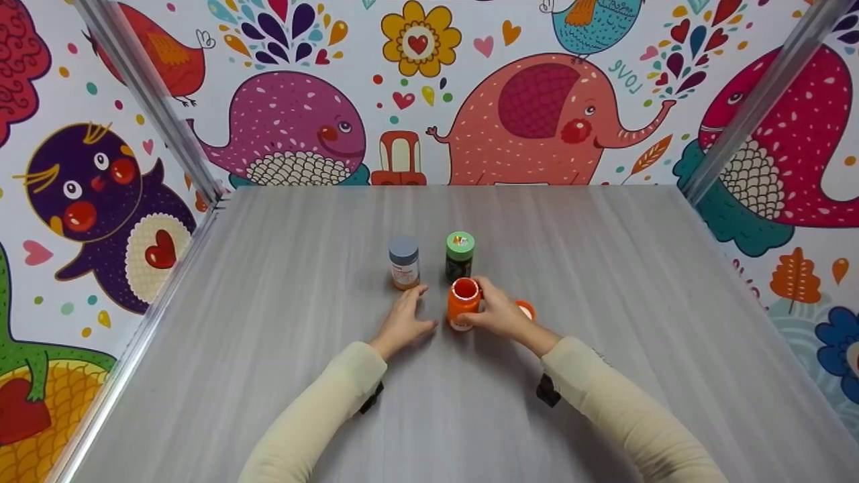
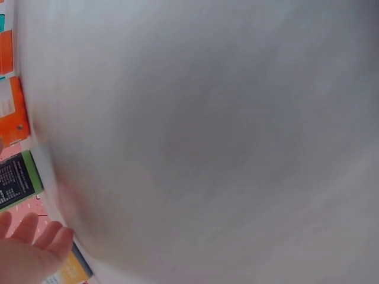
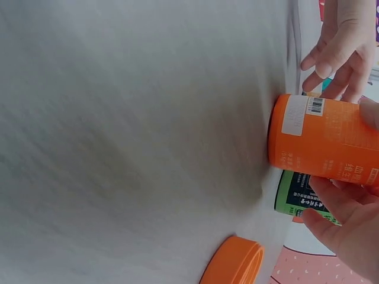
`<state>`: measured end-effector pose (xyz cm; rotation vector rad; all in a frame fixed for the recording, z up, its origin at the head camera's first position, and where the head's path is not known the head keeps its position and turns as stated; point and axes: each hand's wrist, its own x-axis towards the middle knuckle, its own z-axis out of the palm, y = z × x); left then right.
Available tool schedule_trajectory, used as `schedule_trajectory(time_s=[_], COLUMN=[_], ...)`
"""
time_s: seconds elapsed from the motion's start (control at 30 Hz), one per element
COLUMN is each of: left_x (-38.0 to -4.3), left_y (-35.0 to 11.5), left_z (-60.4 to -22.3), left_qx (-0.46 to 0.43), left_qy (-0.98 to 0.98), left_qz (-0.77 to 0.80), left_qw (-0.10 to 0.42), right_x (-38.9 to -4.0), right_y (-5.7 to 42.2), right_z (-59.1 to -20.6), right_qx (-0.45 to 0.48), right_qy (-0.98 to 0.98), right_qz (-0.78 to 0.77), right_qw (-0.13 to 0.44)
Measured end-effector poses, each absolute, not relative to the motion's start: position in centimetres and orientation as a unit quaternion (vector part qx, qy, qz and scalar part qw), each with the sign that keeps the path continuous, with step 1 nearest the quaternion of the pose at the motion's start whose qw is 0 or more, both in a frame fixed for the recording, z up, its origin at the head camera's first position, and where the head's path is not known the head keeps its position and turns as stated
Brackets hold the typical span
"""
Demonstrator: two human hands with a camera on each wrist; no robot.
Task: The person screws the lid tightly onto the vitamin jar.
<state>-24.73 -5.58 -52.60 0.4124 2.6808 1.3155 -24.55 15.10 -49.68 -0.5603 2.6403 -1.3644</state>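
Note:
An orange plastic jar (image 1: 458, 310) without its lid stands upright on the table, its round mouth showing from above. My right hand (image 1: 498, 310) holds it from the right side, thumb in front and fingers behind. In the right wrist view the jar (image 3: 317, 139) shows a white barcode label. Just left of it, my left hand (image 1: 402, 325) has its fingers spread and holds nothing. Its fingertips are close to a grey-capped jar (image 1: 404, 263) with an orange and white label. An orange lid (image 1: 528, 309) lies beside my right hand, partly hidden behind it.
A dark jar with a green cap (image 1: 460, 245) stands right behind the orange jar. The grey table (image 1: 302, 268) runs back to a wall (image 1: 416, 100) printed with cartoon animals. Metal posts (image 1: 758, 107) rise at the back corners.

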Motion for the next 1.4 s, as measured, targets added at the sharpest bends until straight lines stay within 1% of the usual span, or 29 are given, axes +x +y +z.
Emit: schedule_trajectory(time_s=[0.2, 0.6, 0.7, 0.93, 1.23, 1.4], left_x=[-24.7, -24.6, -24.5, -24.6, -24.5, -24.3], left_y=[-5.5, -5.5, -5.6, -5.4, -4.3, -3.3], left_z=[-52.5, -52.6, -52.6, -52.5, -52.5, -52.4], left_qx=[0.130, 0.140, 0.141, 0.127, 0.124, 0.132], left_qy=[0.888, 0.886, 0.885, 0.883, 0.874, 0.866], left_qz=[0.436, 0.437, 0.439, 0.444, 0.452, 0.467], left_qw=[0.075, 0.065, 0.065, 0.091, 0.124, 0.124], right_x=[-24.5, -24.8, -24.7, -24.5, -24.2, -24.2], right_y=[15.1, 16.0, 16.9, 20.0, 23.9, 25.1], right_z=[-49.8, -49.9, -49.8, -49.9, -51.0, -51.7], right_qx=[-0.189, -0.224, -0.219, -0.199, -0.182, -0.186], right_qy=[0.871, 0.861, 0.868, 0.879, 0.905, 0.907], right_qz=[-0.451, -0.454, -0.441, -0.426, -0.378, -0.370], right_qw=[0.053, 0.058, 0.063, 0.079, 0.075, 0.078])
